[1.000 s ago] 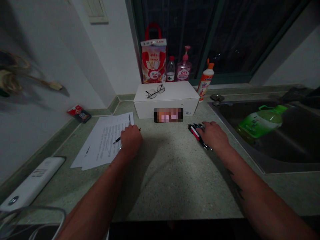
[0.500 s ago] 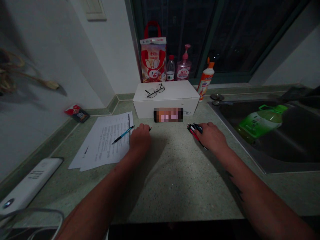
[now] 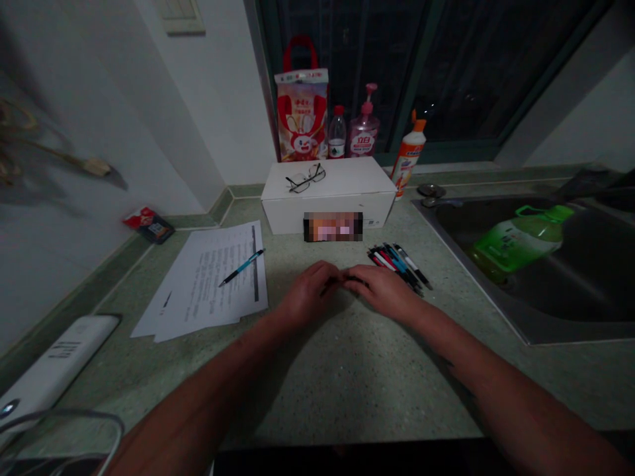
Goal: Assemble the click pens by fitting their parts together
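Note:
My left hand point(image 3: 308, 294) and my right hand point(image 3: 381, 289) meet at the middle of the green counter point(image 3: 347, 357), fingertips together around a dark pen point(image 3: 342, 281) held between them. A bundle of several pens point(image 3: 399, 262) lies just right of my right hand. A blue pen point(image 3: 242, 267) rests on printed sheets of paper point(image 3: 208, 281) to the left of my left hand. Behind both hands stands a white box point(image 3: 327, 195) with glasses point(image 3: 304, 178) on top.
A steel sink point(image 3: 540, 264) holds a green bottle point(image 3: 516, 241) at right. Bottles and a red bag point(image 3: 301, 119) line the window sill. A white power bank point(image 3: 54, 367) and a small red pack point(image 3: 147, 223) lie at left by the wall.
My left hand let the blue pen lie on the paper and moved right. My right hand left the pen bundle and moved left, and both hands now meet on one dark pen.

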### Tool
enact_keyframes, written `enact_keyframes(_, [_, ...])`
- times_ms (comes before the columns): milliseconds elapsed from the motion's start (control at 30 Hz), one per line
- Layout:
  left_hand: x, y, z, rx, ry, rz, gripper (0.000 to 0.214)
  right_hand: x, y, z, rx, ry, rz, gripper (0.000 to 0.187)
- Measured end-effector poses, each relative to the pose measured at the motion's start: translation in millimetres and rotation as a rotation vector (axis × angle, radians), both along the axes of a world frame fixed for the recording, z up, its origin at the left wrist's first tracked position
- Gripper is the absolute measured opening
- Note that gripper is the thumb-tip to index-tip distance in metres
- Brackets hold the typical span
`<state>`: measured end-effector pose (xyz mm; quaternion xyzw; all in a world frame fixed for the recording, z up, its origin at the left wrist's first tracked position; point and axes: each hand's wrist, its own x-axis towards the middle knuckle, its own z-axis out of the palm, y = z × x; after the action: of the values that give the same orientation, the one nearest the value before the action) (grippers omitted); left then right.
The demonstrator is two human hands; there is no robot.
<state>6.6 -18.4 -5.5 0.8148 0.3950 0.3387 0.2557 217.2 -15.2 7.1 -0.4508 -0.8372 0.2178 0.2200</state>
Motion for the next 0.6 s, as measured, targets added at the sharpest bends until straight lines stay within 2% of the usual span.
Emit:
enact_keyframes(167, [-5.5,8.4,-0.6,0.007,0.005,0.204,0.015,11.7,8.5,8.1,-0.053,0.100,-0.158,0.025])
enact_keyframes(333, [-6.7,15.2,3.8,-0.129,-0.139,0.322,0.010,12.8,9.0,8.8,-0.096,0.232,-0.166,0.025])
enact_keyframes(467, [-6.2,15.2,11.5,-0.275,-0.187,0.342,0.013,12.0,7.2,8.2,-0.038,0.284,-0.168,0.025])
enact_keyframes(600, [-7.7,15.0,13.4,-0.328,-0.131,0.320,0.032,13.6,7.1,9.7,0.013,0.281,-0.164,0.022])
